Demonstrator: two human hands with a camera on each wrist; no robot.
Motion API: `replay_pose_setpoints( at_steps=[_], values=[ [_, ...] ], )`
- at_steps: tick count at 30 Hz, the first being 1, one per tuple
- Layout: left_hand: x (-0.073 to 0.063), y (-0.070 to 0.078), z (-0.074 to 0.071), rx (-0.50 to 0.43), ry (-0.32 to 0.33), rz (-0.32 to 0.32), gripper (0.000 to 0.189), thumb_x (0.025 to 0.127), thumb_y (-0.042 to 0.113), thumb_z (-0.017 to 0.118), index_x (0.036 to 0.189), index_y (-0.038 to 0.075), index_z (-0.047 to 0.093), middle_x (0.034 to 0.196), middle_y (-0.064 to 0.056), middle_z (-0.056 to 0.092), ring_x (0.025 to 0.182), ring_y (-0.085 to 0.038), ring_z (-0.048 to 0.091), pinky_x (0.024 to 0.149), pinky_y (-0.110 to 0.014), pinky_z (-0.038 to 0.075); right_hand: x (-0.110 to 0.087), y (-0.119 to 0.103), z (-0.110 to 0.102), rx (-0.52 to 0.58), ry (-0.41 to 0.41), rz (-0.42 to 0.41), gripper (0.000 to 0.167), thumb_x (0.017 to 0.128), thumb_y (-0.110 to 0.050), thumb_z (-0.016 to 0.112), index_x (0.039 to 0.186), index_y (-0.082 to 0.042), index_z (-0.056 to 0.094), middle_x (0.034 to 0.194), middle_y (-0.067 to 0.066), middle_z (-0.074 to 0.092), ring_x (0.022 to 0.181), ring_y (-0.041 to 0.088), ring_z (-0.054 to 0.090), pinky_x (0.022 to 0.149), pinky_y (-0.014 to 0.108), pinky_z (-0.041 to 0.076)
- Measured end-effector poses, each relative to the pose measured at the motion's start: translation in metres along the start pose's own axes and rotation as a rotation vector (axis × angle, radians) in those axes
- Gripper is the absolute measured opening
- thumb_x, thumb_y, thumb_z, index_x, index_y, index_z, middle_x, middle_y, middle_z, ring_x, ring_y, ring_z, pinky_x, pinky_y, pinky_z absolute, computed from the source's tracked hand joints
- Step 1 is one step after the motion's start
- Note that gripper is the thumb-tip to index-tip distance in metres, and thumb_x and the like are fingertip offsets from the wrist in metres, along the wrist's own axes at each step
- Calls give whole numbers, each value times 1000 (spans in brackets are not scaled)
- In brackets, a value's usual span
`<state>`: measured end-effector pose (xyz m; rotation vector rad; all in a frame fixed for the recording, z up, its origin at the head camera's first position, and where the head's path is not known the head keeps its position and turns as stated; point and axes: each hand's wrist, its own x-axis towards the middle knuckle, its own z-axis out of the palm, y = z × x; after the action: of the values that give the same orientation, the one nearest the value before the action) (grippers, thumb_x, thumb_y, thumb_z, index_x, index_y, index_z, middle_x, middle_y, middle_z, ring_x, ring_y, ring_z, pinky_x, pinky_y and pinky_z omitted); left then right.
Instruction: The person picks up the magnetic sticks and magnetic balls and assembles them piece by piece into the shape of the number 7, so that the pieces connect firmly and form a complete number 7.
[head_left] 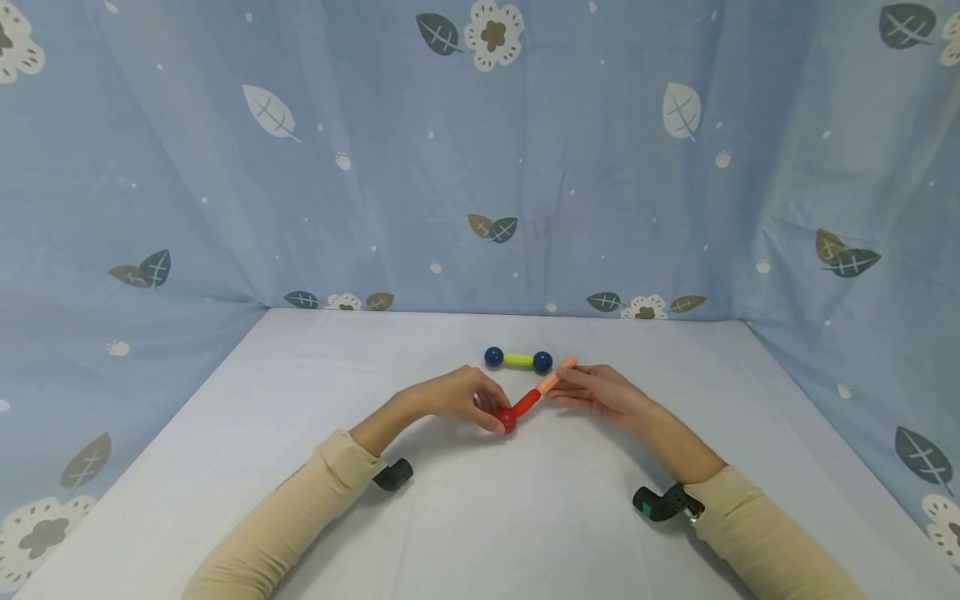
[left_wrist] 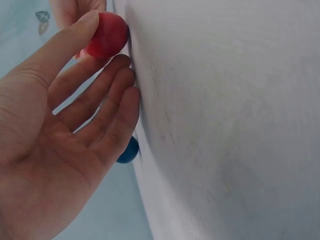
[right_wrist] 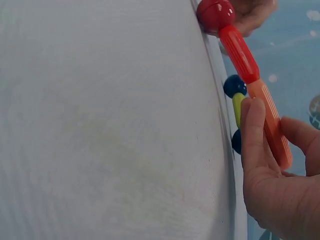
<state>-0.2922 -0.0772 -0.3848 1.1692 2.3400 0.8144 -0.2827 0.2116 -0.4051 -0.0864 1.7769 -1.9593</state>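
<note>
My left hand (head_left: 467, 395) pinches a red ball (head_left: 507, 419) between thumb and fingers, low over the white table. From that ball a red rod (head_left: 527, 403) slants up to the right. End to end with it runs an orange rod (right_wrist: 270, 122), held by the fingers of my right hand (head_left: 600, 393). In the left wrist view the thumb lies on the red ball (left_wrist: 107, 36) and the other fingers spread below it. Just behind the hands, a yellow-green rod (head_left: 518, 359) lies on the table with a dark blue ball (head_left: 493, 357) at one end and another blue ball (head_left: 542, 362) at the other.
The white tabletop (head_left: 480, 517) stretches around the hands. A blue curtain (head_left: 480, 167) with leaf and flower prints hangs behind it and along both sides. Black devices (head_left: 660, 503) sit at both wrists, beside the beige sleeves (head_left: 300, 508).
</note>
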Motion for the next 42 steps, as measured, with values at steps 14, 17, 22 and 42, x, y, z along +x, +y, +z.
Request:
replay_pose_setpoints(
  at_steps=[14,17,22,42],
  values=[
    [2,7,2,7,-39,26,31,85,28,77,113,17,72,97,8,74,87,-3,67,83,-20,54,-2,-4,10,-40,19,28,56,102,-17,53,145,10,28,101,4,71,91,12,72,85,27,58],
    [1,5,0,44,-33,42,31,88,31,74,115,15,72,100,8,74,89,-1,66,85,-21,54,-3,-5,11,-71,5,38,59,102,-18,53,147,9,27,104,4,69,92,12,71,87,27,58],
    [1,1,-4,79,-8,41,30,91,31,70,116,15,72,100,10,74,89,-1,65,85,-22,53,-5,-5,11,-120,1,35,62,101,-19,55,148,8,26,110,7,67,94,12,70,88,27,58],
    [9,-20,-31,135,160,14,29,91,26,70,115,9,71,102,3,74,92,-7,67,86,-25,55,-8,-6,10,-253,24,35,63,100,-23,57,148,5,29,107,6,68,91,14,68,77,22,58]
  ],
)
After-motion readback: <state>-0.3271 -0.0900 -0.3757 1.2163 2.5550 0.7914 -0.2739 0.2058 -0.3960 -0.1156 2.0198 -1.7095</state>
